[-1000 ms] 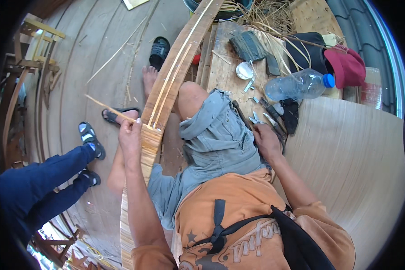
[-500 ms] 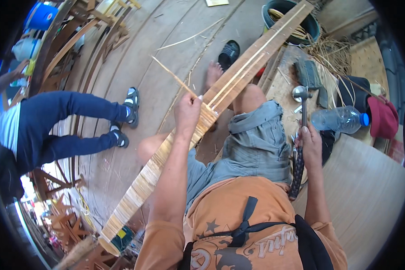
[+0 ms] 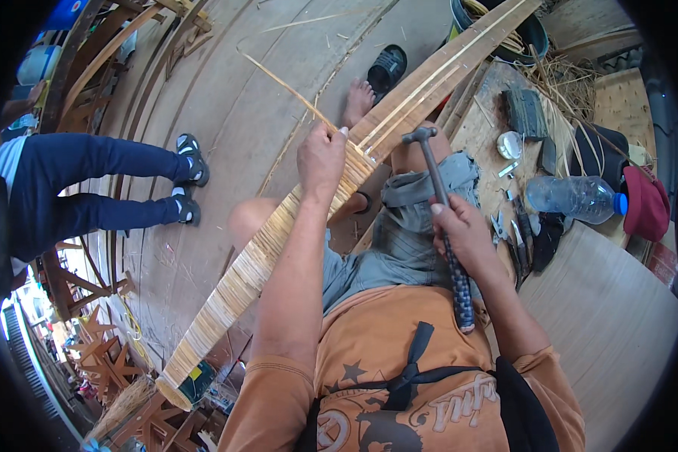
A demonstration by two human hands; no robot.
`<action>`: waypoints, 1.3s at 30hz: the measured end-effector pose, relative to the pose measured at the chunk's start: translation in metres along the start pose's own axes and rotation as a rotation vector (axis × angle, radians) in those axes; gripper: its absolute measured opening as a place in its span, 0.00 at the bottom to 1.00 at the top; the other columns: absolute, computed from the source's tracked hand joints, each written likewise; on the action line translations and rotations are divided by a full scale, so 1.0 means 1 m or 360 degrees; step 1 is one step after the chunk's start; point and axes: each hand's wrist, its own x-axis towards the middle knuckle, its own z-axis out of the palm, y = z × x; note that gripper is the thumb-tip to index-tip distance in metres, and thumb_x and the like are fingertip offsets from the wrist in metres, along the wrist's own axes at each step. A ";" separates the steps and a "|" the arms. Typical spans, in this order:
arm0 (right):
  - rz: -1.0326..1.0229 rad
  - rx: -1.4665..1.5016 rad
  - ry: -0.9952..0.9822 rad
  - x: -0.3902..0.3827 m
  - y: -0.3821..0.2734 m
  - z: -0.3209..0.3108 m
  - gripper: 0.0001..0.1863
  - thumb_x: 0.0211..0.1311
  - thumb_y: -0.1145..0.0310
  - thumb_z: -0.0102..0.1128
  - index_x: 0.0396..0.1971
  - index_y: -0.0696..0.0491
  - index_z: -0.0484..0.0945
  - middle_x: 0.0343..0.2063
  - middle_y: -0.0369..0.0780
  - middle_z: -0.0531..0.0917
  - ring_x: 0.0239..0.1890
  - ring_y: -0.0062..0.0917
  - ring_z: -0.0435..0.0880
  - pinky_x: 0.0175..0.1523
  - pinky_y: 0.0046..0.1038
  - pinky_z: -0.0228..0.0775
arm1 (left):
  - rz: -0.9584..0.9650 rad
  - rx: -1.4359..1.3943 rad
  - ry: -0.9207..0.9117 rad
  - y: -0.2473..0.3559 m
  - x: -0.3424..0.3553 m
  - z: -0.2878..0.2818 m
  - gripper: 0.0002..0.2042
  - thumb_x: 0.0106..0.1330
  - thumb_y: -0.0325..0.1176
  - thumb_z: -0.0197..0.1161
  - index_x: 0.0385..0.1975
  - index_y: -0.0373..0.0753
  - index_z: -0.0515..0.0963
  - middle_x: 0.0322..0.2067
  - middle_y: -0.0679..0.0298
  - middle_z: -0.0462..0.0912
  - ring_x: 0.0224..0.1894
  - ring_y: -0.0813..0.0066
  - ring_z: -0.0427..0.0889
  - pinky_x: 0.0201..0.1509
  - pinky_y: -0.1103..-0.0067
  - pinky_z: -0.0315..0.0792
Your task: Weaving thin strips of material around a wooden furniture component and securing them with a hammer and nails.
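Note:
A long tapered wooden board [image 3: 429, 79] lies diagonally across my legs; its lower part is covered in crosswise straw-coloured strips [image 3: 245, 279], and two pale lines run along its bare upper part. My left hand [image 3: 322, 162] pinches a thin loose strip [image 3: 279, 83] at the boundary of the covered part, the strip's free end reaching up and left. My right hand [image 3: 463, 233] grips a metal hammer [image 3: 437, 171] with a checked dark handle. The hammer head is raised near my left hand, just right of the strip-covered edge; I cannot tell whether it touches the board.
Another person [image 3: 90, 166] in navy trousers is at the left beside wooden frames [image 3: 75, 286]. On the bench [image 3: 474, 120] at right are a water bottle [image 3: 572, 200], cutting tools [image 3: 520, 241], a small round tin [image 3: 508, 147] and a red cap [image 3: 646, 207]. A bucket [image 3: 459, 22] stands beyond.
My right hand took up the hammer from among the tools and has since brought it leftward, toward the board. My left hand and the board have swung rightward in the picture as the view shifted.

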 end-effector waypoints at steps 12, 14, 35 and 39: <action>-0.0711 -0.1266 -0.0059 -0.015 -0.014 0.024 0.17 0.59 0.71 0.52 0.49 0.55 0.65 0.32 0.52 0.74 0.36 0.50 0.74 0.40 0.43 0.67 | -0.0009 -0.0013 0.0006 -0.004 -0.003 -0.001 0.13 0.57 0.40 0.61 0.26 0.34 0.76 0.25 0.47 0.79 0.32 0.47 0.78 0.36 0.62 0.70; -0.0759 -0.1364 -0.0087 0.002 0.008 0.014 0.16 0.60 0.71 0.52 0.48 0.55 0.65 0.31 0.52 0.74 0.36 0.50 0.74 0.39 0.43 0.67 | -0.0047 0.0034 0.0018 -0.001 0.000 0.000 0.13 0.57 0.40 0.61 0.26 0.34 0.76 0.25 0.47 0.79 0.32 0.46 0.78 0.36 0.62 0.70; -0.0206 -0.1281 0.0944 -0.054 0.093 -0.120 0.13 0.64 0.70 0.50 0.46 0.58 0.71 0.25 0.40 0.72 0.27 0.25 0.70 0.36 0.26 0.66 | -0.0309 -0.0106 -0.0285 -0.044 -0.006 -0.006 0.16 0.60 0.40 0.59 0.22 0.31 0.74 0.17 0.49 0.74 0.20 0.60 0.70 0.30 0.68 0.67; -0.0273 -0.1699 0.0956 -0.064 0.146 -0.140 0.17 0.61 0.72 0.53 0.50 0.59 0.69 0.37 0.47 0.75 0.39 0.35 0.74 0.47 0.32 0.66 | -0.0357 -0.0234 -0.0347 -0.052 -0.002 0.000 0.15 0.60 0.39 0.60 0.22 0.30 0.74 0.15 0.54 0.73 0.19 0.69 0.69 0.29 0.70 0.66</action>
